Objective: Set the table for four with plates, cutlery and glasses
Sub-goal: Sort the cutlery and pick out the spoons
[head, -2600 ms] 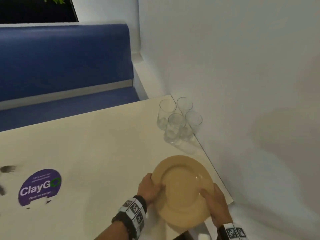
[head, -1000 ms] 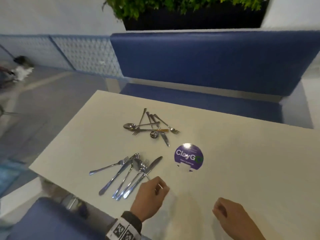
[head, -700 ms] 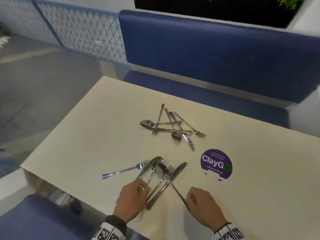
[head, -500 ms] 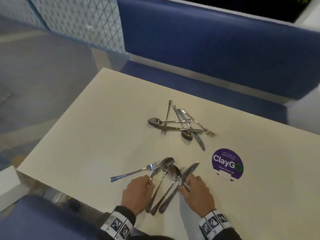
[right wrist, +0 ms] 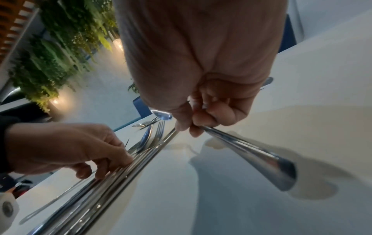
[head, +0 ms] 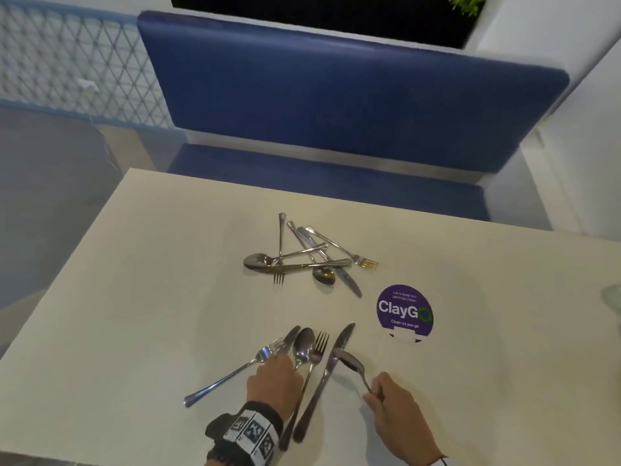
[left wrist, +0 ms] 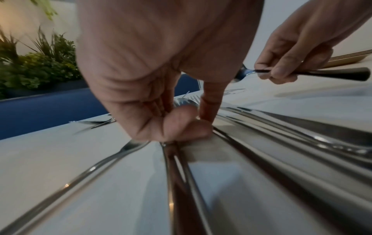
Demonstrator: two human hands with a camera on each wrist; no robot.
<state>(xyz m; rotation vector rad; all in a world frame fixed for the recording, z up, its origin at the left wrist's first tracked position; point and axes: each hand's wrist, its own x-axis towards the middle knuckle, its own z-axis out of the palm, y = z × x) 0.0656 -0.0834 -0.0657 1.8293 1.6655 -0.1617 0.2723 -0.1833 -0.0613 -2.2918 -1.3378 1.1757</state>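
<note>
Since the earlier frame, the right hand [head: 400, 412] has lifted a spoon [head: 351, 363] off the near cutlery pile [head: 311, 351] on the desk [head: 134, 297]. Left wrist view: the left hand [left wrist: 157, 79] apparently pinches a handle. Right wrist view: fingers [right wrist: 219, 114] curl around the spoon's handle.

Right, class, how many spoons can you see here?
4: two in the far pile, a third spoon beside the left hand, a fourth spoon pinched in the right hand. More may hide under the pile.
</note>
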